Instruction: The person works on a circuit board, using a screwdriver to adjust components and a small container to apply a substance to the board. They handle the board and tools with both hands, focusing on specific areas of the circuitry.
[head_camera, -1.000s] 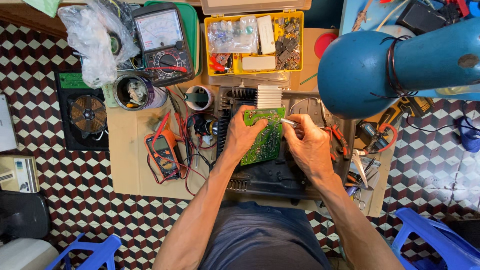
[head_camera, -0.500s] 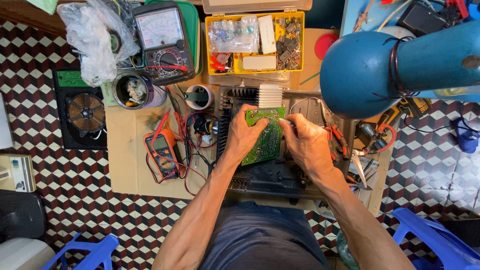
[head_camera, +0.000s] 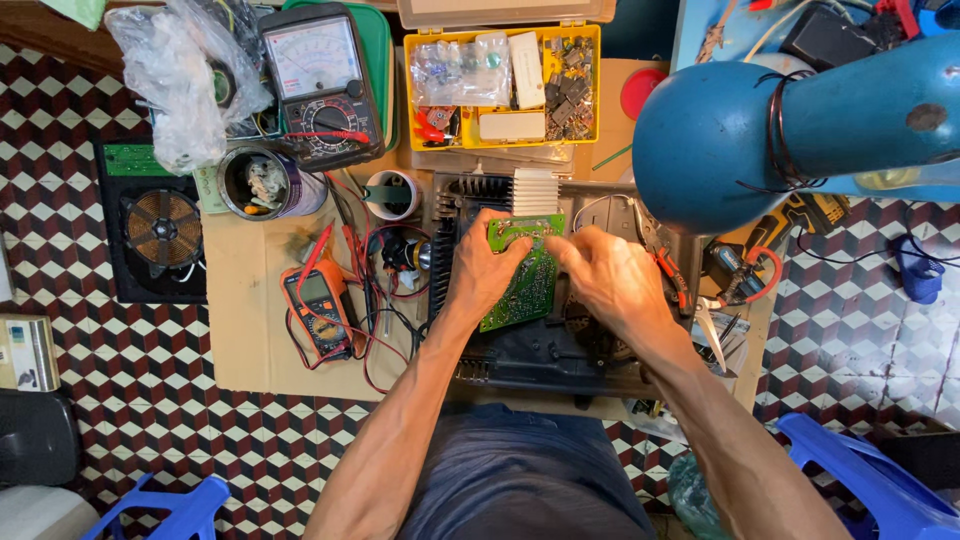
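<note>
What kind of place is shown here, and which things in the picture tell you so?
Probably a small electronics repair workbench. The left hand and right hand hold a green circuit board over an opened black appliance. An analog multimeter and a yellow parts box sit nearby.

The left hand (head_camera: 487, 268) covers the green circuit board's (head_camera: 527, 285) left edge, the right hand's (head_camera: 608, 276) fingertips blur together, and the blue lamp (head_camera: 760, 125) hides part of the counter (head_camera: 240, 320).
</note>
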